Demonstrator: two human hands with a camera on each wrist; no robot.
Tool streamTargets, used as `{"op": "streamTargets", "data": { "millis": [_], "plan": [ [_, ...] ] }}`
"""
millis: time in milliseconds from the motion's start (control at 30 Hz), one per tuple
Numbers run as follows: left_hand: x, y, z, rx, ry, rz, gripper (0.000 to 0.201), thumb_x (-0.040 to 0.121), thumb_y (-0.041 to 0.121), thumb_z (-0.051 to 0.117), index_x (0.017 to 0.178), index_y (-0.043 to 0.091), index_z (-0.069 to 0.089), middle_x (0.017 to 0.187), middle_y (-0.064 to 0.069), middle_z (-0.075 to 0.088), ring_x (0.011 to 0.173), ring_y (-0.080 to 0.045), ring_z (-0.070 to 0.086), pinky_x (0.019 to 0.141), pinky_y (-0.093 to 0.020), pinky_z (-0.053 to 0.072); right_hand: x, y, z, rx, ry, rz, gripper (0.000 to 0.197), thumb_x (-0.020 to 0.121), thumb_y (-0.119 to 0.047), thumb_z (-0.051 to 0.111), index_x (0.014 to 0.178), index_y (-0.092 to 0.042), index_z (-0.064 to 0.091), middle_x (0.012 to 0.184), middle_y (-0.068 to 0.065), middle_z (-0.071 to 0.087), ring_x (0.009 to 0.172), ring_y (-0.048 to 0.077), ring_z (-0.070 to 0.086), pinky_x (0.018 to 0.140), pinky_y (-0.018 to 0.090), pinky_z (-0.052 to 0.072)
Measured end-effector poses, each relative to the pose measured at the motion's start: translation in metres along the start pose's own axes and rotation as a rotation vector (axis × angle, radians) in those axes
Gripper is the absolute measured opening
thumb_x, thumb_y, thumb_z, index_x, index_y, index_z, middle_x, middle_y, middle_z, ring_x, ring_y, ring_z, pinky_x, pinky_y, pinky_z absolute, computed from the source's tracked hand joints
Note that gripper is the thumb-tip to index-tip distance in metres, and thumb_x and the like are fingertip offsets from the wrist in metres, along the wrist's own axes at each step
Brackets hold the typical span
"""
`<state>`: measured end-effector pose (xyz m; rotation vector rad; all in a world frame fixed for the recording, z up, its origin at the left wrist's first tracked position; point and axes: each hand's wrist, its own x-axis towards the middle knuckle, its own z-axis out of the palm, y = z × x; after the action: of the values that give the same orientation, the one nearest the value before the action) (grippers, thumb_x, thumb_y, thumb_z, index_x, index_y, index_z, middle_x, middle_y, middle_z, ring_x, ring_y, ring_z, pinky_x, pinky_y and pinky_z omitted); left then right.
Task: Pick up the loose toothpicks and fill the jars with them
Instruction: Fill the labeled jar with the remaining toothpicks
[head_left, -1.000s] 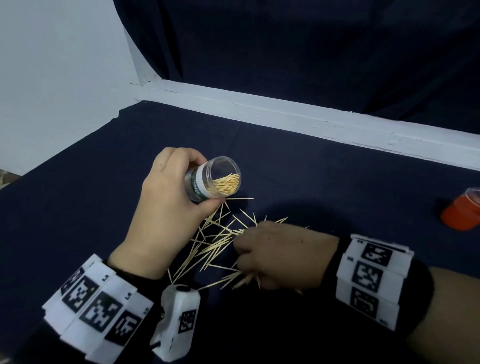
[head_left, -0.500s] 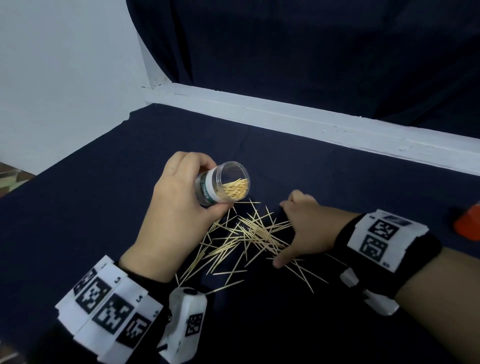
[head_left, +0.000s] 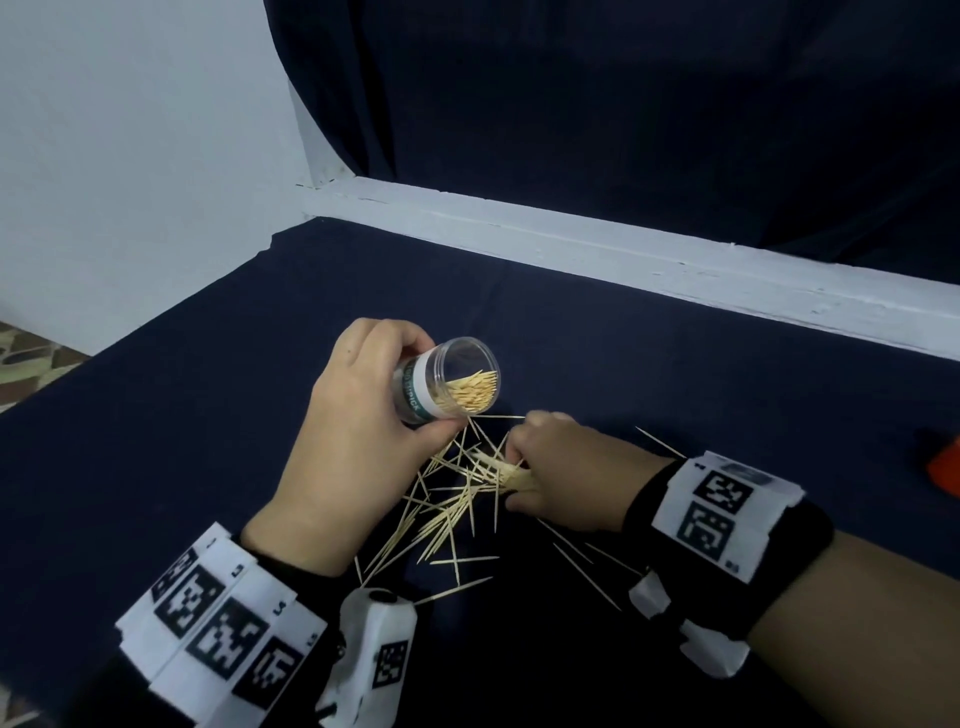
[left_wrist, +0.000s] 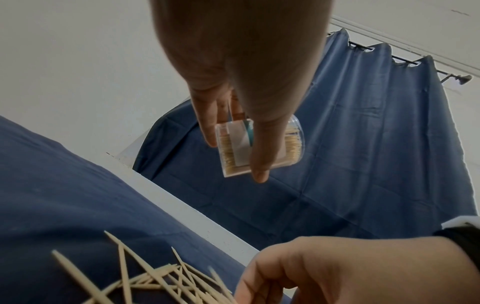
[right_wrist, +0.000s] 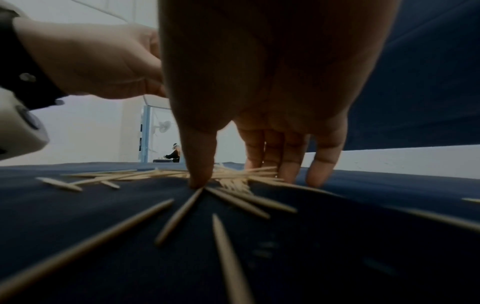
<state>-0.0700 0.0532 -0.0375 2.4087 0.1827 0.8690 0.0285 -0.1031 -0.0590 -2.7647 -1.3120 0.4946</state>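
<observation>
My left hand (head_left: 431, 384) grips a clear jar (head_left: 467, 374) with a white and teal label, tilted with its mouth toward the right. The jar is partly filled with toothpicks. Below it, loose toothpicks (head_left: 452, 514) lie scattered on the dark blue cloth (head_left: 208, 415). My right hand (head_left: 514, 475) rests on the pile, thumb and fingers pinching a small bundle of toothpicks (head_left: 496, 467). In the right wrist view the right hand (right_wrist: 241, 180) presses its fingertips (right_wrist: 197, 181) on the cloth around the bundle (right_wrist: 233, 183). The left wrist view shows the jar (left_wrist: 233, 152) from below.
An orange object (head_left: 940, 467) lies at the right edge of the cloth. A white ledge (head_left: 623, 254) runs along the back, with a dark curtain (head_left: 623, 104) above it. The cloth's left edge (head_left: 171, 312) drops to the floor. A distant person (right_wrist: 175, 154) is in the background.
Half a second ago my right hand lay spread open over the pile; now its fingers have closed on a bundle of toothpicks. The left hand with the jar has hardly moved.
</observation>
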Motion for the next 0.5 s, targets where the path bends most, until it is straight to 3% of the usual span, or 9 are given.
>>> {"op": "streamTargets", "data": {
  "millis": [167,267,400,500],
  "plan": [
    [0.001,0.000,0.002,-0.001,-0.013,-0.001,0.050,0.060,0.018,0.087,0.094,0.025,0.052,0.098,0.009,0.050,0.096,0.010,0.044,0.075,0.001,0.033,0.007,-0.008,0.008,-0.112,-0.048,-0.070,0.029,0.094,-0.024,0.054,0.117,-0.007,0.048,0.122,0.012,0.048,0.113,0.028,0.048,0.090,0.036,0.042],
    [0.001,-0.001,0.002,0.011,-0.031,-0.012,0.048,0.060,0.020,0.086,0.094,0.025,0.052,0.098,0.010,0.050,0.099,0.006,0.044,0.076,0.000,0.034,0.006,-0.010,0.013,-0.100,-0.054,-0.025,0.020,0.096,-0.010,0.042,0.114,-0.004,0.047,0.120,0.016,0.048,0.112,0.032,0.049,0.089,0.040,0.042],
    [0.002,-0.001,0.002,0.020,-0.056,-0.036,0.047,0.060,0.020,0.086,0.092,0.026,0.051,0.094,0.013,0.048,0.097,0.010,0.043,0.073,0.001,0.033,-0.005,-0.015,0.016,-0.204,-0.051,0.021,0.029,0.095,-0.004,0.031,0.120,-0.004,0.045,0.124,0.016,0.043,0.115,0.032,0.042,0.091,0.041,0.039],
    [0.003,-0.003,0.003,0.031,-0.067,-0.050,0.049,0.059,0.018,0.087,0.091,0.026,0.051,0.093,0.014,0.047,0.094,0.013,0.043,0.072,0.002,0.033,-0.007,-0.014,0.015,-0.211,0.138,-0.051,0.041,0.086,-0.006,0.019,0.107,-0.003,0.054,0.113,0.017,0.046,0.107,0.033,0.047,0.082,0.041,0.041]
  ]
}}
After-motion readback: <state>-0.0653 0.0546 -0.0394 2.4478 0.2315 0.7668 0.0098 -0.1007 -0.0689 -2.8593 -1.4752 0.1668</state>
